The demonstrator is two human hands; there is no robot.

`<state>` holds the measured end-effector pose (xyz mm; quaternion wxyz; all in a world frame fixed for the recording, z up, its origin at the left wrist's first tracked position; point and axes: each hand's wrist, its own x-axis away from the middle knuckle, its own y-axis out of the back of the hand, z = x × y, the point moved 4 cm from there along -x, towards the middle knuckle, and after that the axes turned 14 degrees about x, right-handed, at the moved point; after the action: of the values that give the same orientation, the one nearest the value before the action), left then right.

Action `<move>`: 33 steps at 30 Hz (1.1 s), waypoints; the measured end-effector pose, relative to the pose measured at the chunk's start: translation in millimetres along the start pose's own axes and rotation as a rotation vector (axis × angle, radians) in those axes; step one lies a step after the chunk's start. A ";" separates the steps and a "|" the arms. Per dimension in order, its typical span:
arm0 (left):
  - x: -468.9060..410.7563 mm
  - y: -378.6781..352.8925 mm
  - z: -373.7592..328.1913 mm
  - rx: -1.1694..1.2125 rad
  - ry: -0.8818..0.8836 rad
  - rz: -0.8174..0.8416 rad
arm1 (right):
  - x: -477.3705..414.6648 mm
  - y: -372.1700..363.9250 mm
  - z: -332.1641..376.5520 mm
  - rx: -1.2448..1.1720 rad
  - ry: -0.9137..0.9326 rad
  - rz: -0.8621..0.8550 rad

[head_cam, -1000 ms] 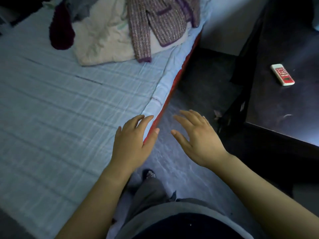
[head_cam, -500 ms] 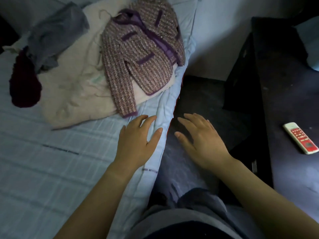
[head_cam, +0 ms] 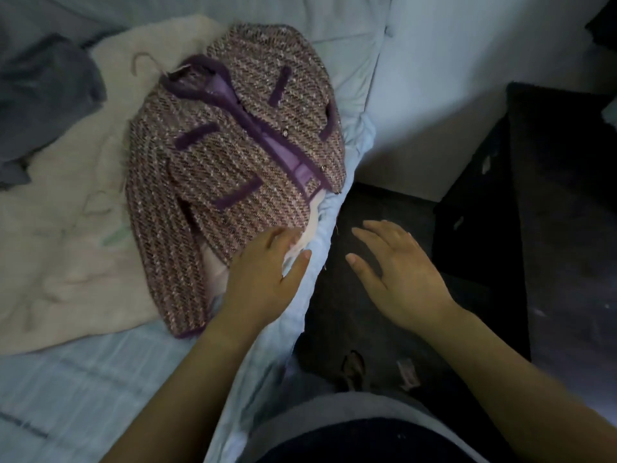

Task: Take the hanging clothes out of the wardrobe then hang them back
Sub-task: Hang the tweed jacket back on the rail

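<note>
Tweed jacket [head_cam: 240, 155]: lay front-up on a cream garment [head_cam: 66, 245] on the bed [head_cam: 100, 379], hard by the bed's right edge.
Long axis: diagonal; collar far & left, hem near & right, twd us. Hanger hook [head_cam: 142, 61] showed just past the collar, i.e. at the far end.
Left grip [head_cam: 267, 275]: open, fingers straight, tips touching the hem area; nothing clasped. Nearer of the two.
Right grip [head_cam: 397, 275]: open, fingers spread, over the floor [head_cam: 367, 202] beside the bed, apart from the jacket, empty.
Next move (our guess): reach up along the jacket to collar/hook; left had the shorter path, right had to cross the bed edge.
Room: hem sat at the bed edge, so a tug twd us could drop it. Dark counter [head_cam: 567, 195] close on the right, floor gap narrow; wider room lay over the bed to the left, grey garment [head_cam: 43, 95] well apart.
</note>
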<state>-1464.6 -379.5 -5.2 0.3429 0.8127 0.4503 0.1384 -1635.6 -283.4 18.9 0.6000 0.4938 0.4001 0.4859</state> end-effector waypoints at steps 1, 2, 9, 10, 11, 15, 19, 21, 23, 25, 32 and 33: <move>-24.0 -0.7 -2.6 -0.003 0.011 -0.015 | -25.2 5.0 -8.8 0.007 0.029 -0.014; -46.2 -1.1 -3.2 -0.011 0.017 -0.033 | -50.3 8.4 -15.6 0.010 0.059 -0.024; -166.9 19.2 54.6 -0.118 0.156 -0.142 | -216.6 9.6 -13.9 -0.025 0.285 -0.026; -182.9 25.5 68.7 -0.138 0.186 -0.159 | -238.7 9.2 -10.7 -0.022 0.311 -0.018; -199.1 32.9 81.7 -0.164 0.212 -0.176 | -260.6 8.8 -7.8 -0.016 0.335 -0.008; -256.6 66.8 128.4 -0.243 0.325 -0.211 | -342.5 4.0 1.7 0.013 0.447 0.019; -300.9 99.0 171.7 -0.293 0.458 -0.284 | -428.4 -1.6 22.5 0.051 0.587 0.029; -312.5 107.4 187.6 -0.290 0.538 -0.319 | -469.2 -4.2 34.7 0.069 0.654 0.042; -319.9 109.7 202.3 -0.293 0.650 -0.323 | -510.7 -11.7 48.9 0.096 0.738 0.080; -327.4 108.7 214.9 -0.284 0.732 -0.312 | -554.4 -22.0 65.5 0.120 0.819 0.096; -332.9 93.5 218.7 -0.221 0.859 -0.450 | -680.2 -43.7 136.0 0.115 1.024 0.125; -332.7 90.6 218.8 -0.211 0.870 -0.491 | -692.5 -50.8 143.4 0.116 1.040 0.151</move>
<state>-1475.1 -781.8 -74.6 0.2264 0.5107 0.7127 0.4242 -1632.1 -992.2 -3.2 0.2573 0.2472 0.6343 0.6858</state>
